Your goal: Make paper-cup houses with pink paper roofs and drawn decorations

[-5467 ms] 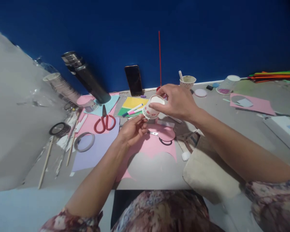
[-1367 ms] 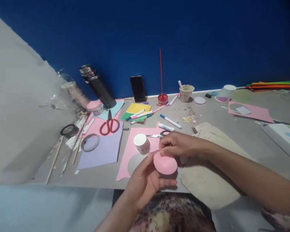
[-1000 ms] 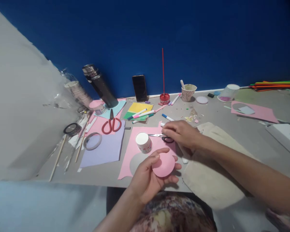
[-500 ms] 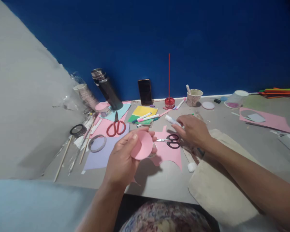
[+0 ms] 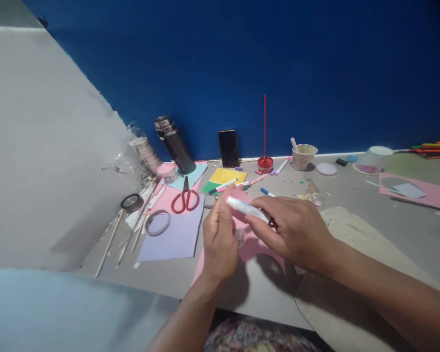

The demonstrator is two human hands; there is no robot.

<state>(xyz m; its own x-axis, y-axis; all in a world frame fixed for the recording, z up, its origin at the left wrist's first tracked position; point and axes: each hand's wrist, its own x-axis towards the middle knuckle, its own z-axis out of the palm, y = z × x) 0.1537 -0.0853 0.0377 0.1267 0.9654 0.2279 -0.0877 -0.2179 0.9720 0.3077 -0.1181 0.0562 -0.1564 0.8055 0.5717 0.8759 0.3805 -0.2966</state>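
My left hand (image 5: 222,234) is closed around a pink paper disc (image 5: 239,194), its thumb on the near side. The disc is partly covered by my hands and the tube. A small printed paper cup (image 5: 239,237) shows just below the disc; whether I hold it too is unclear. In my right hand (image 5: 297,230), between thumb and fingers, lies a white glue tube (image 5: 247,210) with blue print. Its tip points left, over the disc and close to my left thumb. Cut pink sheet (image 5: 262,247) lies on the table under both hands.
Left of my hands are red-handled scissors (image 5: 185,198), a tape roll (image 5: 158,223) and a lilac sheet (image 5: 172,244). Behind stand a flask (image 5: 176,149), a phone (image 5: 229,148), a red stick stand (image 5: 265,165) and a paper cup (image 5: 303,157). Beige cloth (image 5: 363,244) lies right.
My right hand has brought the glue tube left and over to the disc. My left hand has turned and now appears farther right. The view has shifted slightly; the black-handled scissors are now hidden.
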